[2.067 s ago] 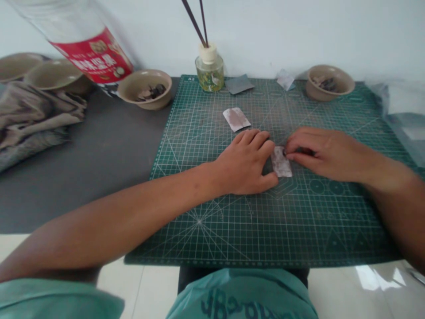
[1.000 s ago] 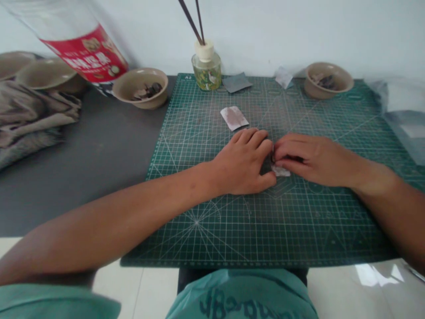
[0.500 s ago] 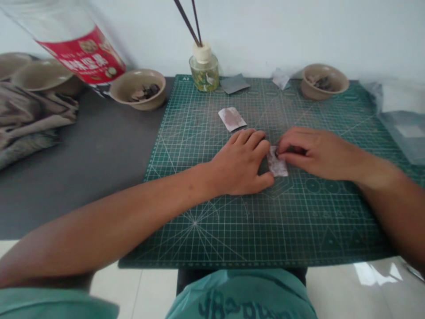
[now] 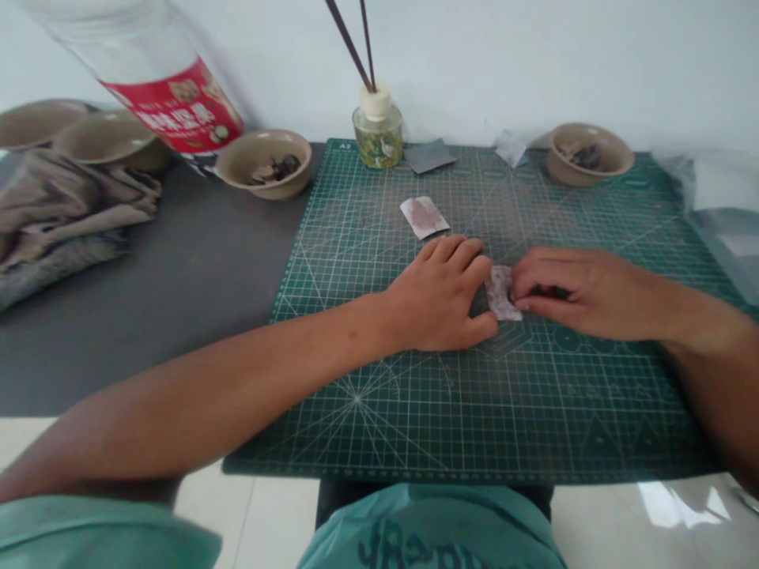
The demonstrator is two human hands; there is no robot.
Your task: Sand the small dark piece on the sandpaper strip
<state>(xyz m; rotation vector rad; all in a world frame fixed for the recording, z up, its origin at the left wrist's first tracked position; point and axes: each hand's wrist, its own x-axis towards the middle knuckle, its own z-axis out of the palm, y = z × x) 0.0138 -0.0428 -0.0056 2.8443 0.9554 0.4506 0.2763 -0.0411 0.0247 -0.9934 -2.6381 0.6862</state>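
Two ceramic bowls: far-left bowl (image 4: pixel 264 162) and far-right bowl (image 4: pixel 590 156), each holding dark chips (image 4: pixel 273 168). Paper strip (image 4: pixel 501 292) lies on green cutting mat (image 4: pixel 534 411), pinched at its right edge by right hand (image 4: pixel 584 292). Left hand (image 4: pixel 439 296), spread, presses the mat just beside it. Second strip (image 4: pixel 424 217) lies farther out; diffuser bottle (image 4: pixel 377 138) stands at the mat's far edge.

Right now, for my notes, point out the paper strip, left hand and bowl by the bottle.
Paper strip (image 4: pixel 504 304), head view, lower middle.
Left hand (image 4: pixel 436 296), head view, back of hand.
Bowl (image 4: pixel 266 190), head view, front outer wall.
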